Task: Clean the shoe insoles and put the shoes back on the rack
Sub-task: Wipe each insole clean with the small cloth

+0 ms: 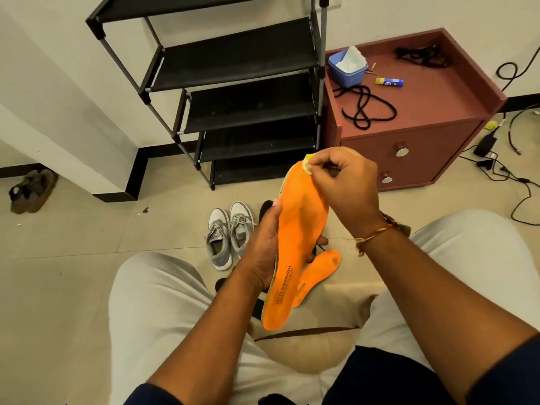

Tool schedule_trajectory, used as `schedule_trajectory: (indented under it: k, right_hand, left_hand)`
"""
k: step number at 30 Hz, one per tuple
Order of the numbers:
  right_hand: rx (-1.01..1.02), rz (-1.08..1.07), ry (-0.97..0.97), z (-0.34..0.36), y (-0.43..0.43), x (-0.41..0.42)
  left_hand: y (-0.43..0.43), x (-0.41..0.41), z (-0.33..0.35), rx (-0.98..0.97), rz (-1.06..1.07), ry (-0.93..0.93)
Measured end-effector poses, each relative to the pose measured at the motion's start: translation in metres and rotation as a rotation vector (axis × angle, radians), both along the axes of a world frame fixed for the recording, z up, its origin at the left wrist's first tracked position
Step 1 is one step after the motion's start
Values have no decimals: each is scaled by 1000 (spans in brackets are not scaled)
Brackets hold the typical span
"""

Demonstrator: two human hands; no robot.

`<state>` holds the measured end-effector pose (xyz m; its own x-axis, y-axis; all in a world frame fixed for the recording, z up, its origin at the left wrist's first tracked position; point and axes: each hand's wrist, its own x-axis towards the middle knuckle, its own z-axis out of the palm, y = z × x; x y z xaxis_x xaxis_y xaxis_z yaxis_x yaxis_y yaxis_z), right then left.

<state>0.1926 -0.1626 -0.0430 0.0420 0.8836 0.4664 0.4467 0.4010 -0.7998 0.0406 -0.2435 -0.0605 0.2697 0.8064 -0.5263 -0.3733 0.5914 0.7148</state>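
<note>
While the left hand [263, 247] grips one orange insole [298, 229] by its edge, thumb along one side and fingers curled behind, the right hand [342, 182] pinches a small yellow wipe [307, 164] against the insole's toe end. That insole stands tilted in front of the foot of the black shoe rack [239, 57], heel toward the person, printed side up.

Two orange insoles show in all. The second insole [321, 267] lies just beneath the held one, nearer the person than the rack; whether the left fingers touch it cannot be told.

Two grey sneakers [228, 235] sit side by side on the floor tiles, near the rack's foot and just beside the left hand. Dark footwear [266, 207] is partly hidden behind the hands, so its count cannot be told.

Five fabric tiers can be counted on the rack. Just beside the rack stands one maroon cabinet [415, 141] with two metal knobs; on its top are one blue tub [346, 70] of white tissue, one blue-and-yellow tube [389, 81] and two black cords [365, 105]. On the rack's other side, well apart from it, lie brown sandals [30, 190].
</note>
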Motion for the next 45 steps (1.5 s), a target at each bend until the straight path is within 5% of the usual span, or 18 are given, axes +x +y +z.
schedule_trajectory:
  k: [9,18,22,27,32,37,42,45]
  right_hand:
    - [-83,281,-26,-6,-31,-30]
    - [-2,332,-176,-13,-37,-39]
    - [124,255,-247,-6,-30,-32]
    - [118,-1,-64,1,-4,-6]
    - [141,196,-196,2,-29,-26]
    - [101,35,-108,1,-8,-11]
    - [102,261,-262,1,-40,-37]
    - [122,158,-268,1,-23,-28]
  left_hand:
    - [8,-8,1,100,206,-62]
    - [11,-15,-1,47,292,-168]
    - [10,-8,1,31,244,-128]
    - [7,-4,0,1,153,-83]
    - [9,-4,2,48,181,-66]
    - [9,-5,2,32,158,-56]
    - [9,-6,-1,41,241,-84]
    - [10,-7,0,38,221,-48]
